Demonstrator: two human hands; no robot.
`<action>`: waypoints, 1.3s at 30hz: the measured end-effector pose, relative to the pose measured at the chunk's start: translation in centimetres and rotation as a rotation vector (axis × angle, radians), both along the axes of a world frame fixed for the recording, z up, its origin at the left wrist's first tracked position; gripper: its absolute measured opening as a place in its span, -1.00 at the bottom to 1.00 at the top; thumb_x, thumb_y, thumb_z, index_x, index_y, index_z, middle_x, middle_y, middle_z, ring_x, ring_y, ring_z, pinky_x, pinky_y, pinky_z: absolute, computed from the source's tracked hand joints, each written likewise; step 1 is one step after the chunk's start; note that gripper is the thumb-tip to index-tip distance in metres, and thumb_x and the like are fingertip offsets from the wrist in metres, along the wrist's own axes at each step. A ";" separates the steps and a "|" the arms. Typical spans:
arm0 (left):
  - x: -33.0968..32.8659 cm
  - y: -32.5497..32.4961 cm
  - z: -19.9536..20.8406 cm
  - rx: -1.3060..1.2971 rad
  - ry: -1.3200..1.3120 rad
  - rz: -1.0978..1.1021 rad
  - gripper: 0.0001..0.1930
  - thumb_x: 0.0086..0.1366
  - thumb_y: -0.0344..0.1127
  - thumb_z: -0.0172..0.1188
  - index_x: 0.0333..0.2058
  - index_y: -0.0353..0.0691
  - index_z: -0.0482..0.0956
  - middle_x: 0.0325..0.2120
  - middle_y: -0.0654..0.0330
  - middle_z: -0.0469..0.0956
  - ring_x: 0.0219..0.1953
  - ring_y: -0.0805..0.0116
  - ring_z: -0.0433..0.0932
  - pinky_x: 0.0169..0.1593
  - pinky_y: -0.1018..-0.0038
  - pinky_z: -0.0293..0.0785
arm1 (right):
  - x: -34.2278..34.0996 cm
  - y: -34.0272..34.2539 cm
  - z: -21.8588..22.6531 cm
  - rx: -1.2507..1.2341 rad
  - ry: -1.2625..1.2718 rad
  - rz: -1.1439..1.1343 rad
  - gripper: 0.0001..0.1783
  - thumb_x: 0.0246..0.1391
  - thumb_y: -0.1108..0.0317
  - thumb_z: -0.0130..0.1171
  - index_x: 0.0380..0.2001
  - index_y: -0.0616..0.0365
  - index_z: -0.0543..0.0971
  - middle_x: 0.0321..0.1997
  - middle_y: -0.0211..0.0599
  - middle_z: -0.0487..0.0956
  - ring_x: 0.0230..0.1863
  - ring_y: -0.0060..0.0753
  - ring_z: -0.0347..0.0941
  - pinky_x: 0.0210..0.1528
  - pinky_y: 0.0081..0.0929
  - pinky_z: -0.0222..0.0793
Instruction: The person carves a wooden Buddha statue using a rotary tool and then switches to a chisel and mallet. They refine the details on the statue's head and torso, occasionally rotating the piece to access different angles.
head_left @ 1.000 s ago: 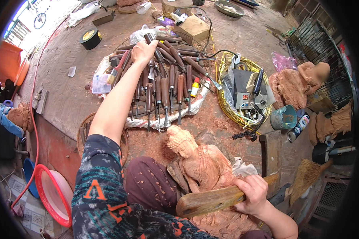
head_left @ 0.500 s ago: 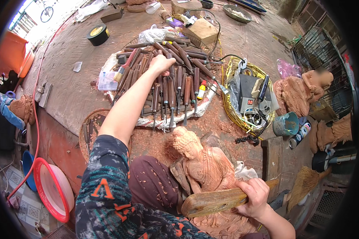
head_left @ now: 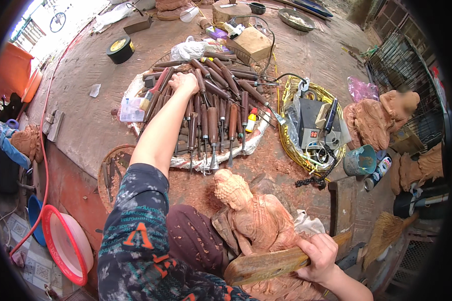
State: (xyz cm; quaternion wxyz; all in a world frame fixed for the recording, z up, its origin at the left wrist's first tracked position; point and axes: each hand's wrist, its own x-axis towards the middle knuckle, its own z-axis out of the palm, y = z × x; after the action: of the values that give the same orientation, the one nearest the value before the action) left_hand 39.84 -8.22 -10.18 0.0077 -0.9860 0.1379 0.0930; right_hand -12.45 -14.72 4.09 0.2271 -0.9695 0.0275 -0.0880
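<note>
My left hand (head_left: 184, 83) reaches over a pile of carving chisels (head_left: 213, 123) with dark wooden handles. Its fingers are bent down at the handles on the left part of the pile, apart and with nothing seen lifted in them; their tips are partly hidden. My right hand (head_left: 318, 257) is wrapped around the narrow end of a flat wooden paddle (head_left: 271, 266), held across the lower body of a carved wooden seated figure (head_left: 261, 220). The figure, with a curl-covered head, leans at my lap beside my knee, and the paddle hides part of it.
Right of the chisels stands a yellow basket (head_left: 285, 135) with a control box (head_left: 314, 118). Farther right are a reddish carving (head_left: 370, 123), a blue-green cup (head_left: 359, 161) and a broom (head_left: 384, 236). A pink basin (head_left: 68, 241) sits at left; a tape roll (head_left: 120, 49) lies beyond.
My left hand has moved left across the chisel pile, away from the handles in its middle. The right hand still grips the paddle, nearly unmoved, and the view has shifted slightly.
</note>
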 end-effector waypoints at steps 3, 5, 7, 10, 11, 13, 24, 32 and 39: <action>0.9 -0.3 -1.6 -0.052 -0.019 0.049 -0.60 0.29 -0.10 -0.01 0.00 -0.13 0.57 0.14 0.01 0.34 0.21 0.02 0.25 0.18 0.05 0.18 | 0.1 -0.1 0.1 -0.005 0.002 0.007 -0.53 -0.38 0.11 0.33 -0.30 0.04 0.56 -0.58 -0.35 0.33 -0.58 -0.25 0.33 -0.49 -0.34 0.21; 0.7 -0.4 -2.0 -0.103 -0.015 0.073 -0.60 0.30 -0.11 -0.03 0.01 -0.16 0.57 0.17 0.00 0.29 0.22 0.01 0.23 0.17 0.05 0.19 | 0.1 0.0 0.1 0.004 0.002 0.009 -0.54 -0.38 0.10 0.33 -0.31 0.04 0.56 -0.58 -0.36 0.34 -0.58 -0.25 0.33 -0.50 -0.34 0.21; 0.7 -0.1 -2.7 -0.181 -0.063 0.059 -0.61 0.28 -0.17 -0.03 -0.04 -0.24 0.57 0.13 0.00 0.29 0.20 0.01 0.22 0.17 0.04 0.18 | 0.2 -0.2 0.0 0.007 -0.006 0.039 -0.51 -0.37 0.11 0.34 -0.29 0.10 0.54 -0.59 -0.31 0.33 -0.59 -0.21 0.31 -0.51 -0.33 0.19; 1.0 0.4 -3.3 -0.189 -0.063 -0.012 -0.59 0.19 -0.21 0.03 -0.05 -0.28 0.57 0.12 -0.05 0.25 0.22 -0.04 0.17 0.22 0.01 0.14 | 0.2 -0.1 -0.1 -0.021 -0.018 0.041 -0.50 -0.35 0.09 0.34 -0.28 0.13 0.53 -0.60 -0.29 0.34 -0.60 -0.19 0.31 -0.52 -0.31 0.18; 0.8 0.3 -3.0 -0.189 -0.058 -0.022 -0.59 0.18 -0.22 0.03 -0.05 -0.28 0.57 0.12 -0.05 0.25 0.22 -0.05 0.17 0.22 0.01 0.13 | 0.2 -0.1 -0.1 -0.037 -0.019 0.032 -0.50 -0.34 0.09 0.34 -0.29 0.13 0.53 -0.60 -0.29 0.34 -0.60 -0.19 0.31 -0.52 -0.31 0.18; -0.1 0.0 -2.2 -0.174 -0.035 -0.055 -0.59 0.15 -0.26 0.06 -0.05 -0.31 0.56 0.12 -0.07 0.24 0.22 -0.08 0.15 0.23 0.01 0.12 | 0.1 -0.1 -0.2 -0.037 -0.022 0.024 -0.50 -0.33 0.08 0.34 -0.30 0.13 0.53 -0.59 -0.28 0.35 -0.60 -0.19 0.31 -0.51 -0.31 0.19; -1.4 -1.5 -3.1 -0.439 -0.004 0.021 -0.56 0.25 -0.29 -0.06 0.07 -0.39 0.37 0.12 -0.32 0.22 0.25 -0.18 0.16 0.30 0.08 0.10 | 0.1 0.2 -0.4 -0.049 -0.012 -0.011 -0.53 -0.38 0.13 0.35 -0.33 0.13 0.55 -0.60 -0.27 0.37 -0.59 -0.17 0.34 -0.50 -0.31 0.21; 2.6 7.2 -2.4 -0.364 -0.266 0.131 -0.72 0.32 -0.34 -0.09 -0.09 -0.28 0.51 -0.05 -0.11 0.45 0.04 -0.03 0.41 0.07 0.14 0.41 | 0.1 0.3 -0.3 0.001 -0.020 -0.010 -0.55 -0.38 0.17 0.35 -0.33 0.15 0.55 -0.57 -0.24 0.40 -0.57 -0.13 0.34 -0.48 -0.28 0.22; 3.5 12.4 -2.2 -0.285 -0.164 -0.062 -0.60 0.06 -0.17 0.32 -0.15 -0.25 0.52 -0.20 -0.03 0.56 -0.10 0.02 0.55 -0.01 0.16 0.46 | -0.6 0.1 0.1 -0.069 -0.002 -0.002 -0.48 -0.18 0.08 0.24 -0.16 0.22 0.56 -0.24 0.09 0.57 -0.23 0.16 0.52 -0.17 -0.09 0.44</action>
State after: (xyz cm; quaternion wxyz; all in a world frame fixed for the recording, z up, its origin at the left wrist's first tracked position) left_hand 43.29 4.21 -12.42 -0.1180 -0.9767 0.1791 -0.0087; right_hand -13.05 -14.63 4.18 0.1936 -0.9766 0.0250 -0.0900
